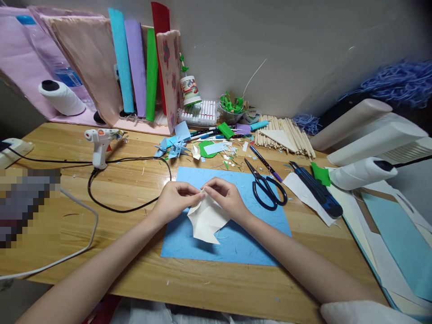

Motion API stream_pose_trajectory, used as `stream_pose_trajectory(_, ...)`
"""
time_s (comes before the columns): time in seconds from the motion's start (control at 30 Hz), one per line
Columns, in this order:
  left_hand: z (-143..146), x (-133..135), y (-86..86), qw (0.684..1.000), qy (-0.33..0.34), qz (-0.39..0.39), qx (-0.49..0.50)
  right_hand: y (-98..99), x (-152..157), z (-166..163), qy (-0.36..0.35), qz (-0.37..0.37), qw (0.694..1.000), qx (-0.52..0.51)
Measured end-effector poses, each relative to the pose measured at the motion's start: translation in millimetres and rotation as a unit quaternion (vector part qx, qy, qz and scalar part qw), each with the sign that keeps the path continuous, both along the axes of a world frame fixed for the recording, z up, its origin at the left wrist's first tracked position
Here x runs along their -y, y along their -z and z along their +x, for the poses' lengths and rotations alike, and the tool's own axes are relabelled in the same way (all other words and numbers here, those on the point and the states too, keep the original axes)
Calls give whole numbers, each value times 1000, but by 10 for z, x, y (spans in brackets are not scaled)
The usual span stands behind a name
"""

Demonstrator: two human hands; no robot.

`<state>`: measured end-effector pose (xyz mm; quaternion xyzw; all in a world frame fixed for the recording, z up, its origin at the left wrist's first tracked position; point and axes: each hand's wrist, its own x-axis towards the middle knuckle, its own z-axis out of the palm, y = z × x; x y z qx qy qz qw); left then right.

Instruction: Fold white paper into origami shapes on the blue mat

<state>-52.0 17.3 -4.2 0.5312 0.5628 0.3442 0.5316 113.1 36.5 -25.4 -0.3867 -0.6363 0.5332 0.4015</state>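
Note:
Between both hands is a piece of cream paper (209, 222) with jagged, notched edges, held a little above a blue sheet (182, 243). My left hand (177, 198) pinches its top edge from the left, thumb and forefinger together. From the right, my right hand (226, 195) pinches the same edge close beside it, fingertips nearly touching the other hand's. What the fingertips cover on the paper cannot be made out. A thin white thread shows by the paper's lower right edge. Black-handled scissors (266, 186) lie on the blue sheet's right side, blades pointing away.
A white glue gun (100, 146) with a black cord stands at left. Paper scraps, blue folded pieces (173, 146) and pens lie behind the sheet. At right are a utility knife (315, 189), a thread cone (362, 173) and paper sheets (398, 238). Wooden sticks (286, 135) lie by the wall.

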Motion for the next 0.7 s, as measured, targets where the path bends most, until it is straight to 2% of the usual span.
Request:
stream_pose_trajectory(0.13,-16,2,18,1000,12,-1,12,18,5,-13,7,12,1000,14)
stream_pose_trajectory(0.47,-12,-22,-3,995,39,-63,68,-54,45,6,34,72,996,49)
stream_pose_trajectory(0.57,-46,-34,-14,995,57,-69,45,-56,53,1,38,66,996,46)
stream_pose_trajectory(0.7,-74,-41,-15,997,70,-26,-21,-36,44,-12,21,40,998,41)
